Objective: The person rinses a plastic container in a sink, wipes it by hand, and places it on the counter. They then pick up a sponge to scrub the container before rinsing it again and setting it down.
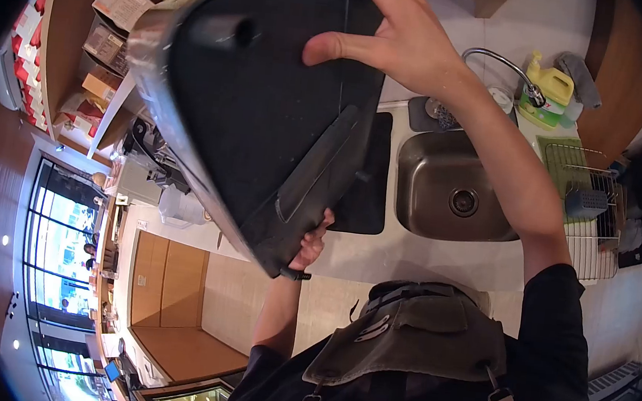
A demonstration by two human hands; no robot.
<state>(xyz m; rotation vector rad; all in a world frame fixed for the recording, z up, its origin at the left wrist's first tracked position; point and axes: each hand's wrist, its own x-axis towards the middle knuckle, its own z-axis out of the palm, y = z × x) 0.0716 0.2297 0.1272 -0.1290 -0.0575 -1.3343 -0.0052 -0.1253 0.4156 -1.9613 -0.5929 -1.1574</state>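
A large black-faced appliance with a shiny metal side (252, 109) is held up and tilted in front of me. It has a dark slot-like recess and a short cord end at its lower corner. My right hand (384, 29) grips its upper edge, thumb pressed on the black face and the other fingers partly out of frame. My left hand (312, 244) holds the lower right edge, its palm partly hidden behind the appliance. Behind it, a black mat (369, 178) lies on the counter beside the sink.
A steel sink (432, 172) with a curved faucet (504, 60) is at the right. Beyond stand a yellow detergent bottle (554, 88) and a wire rack (586, 218). Boxes (120, 3) fill shelves at the upper left. A clear container (181, 206) sits on the counter (346, 255).
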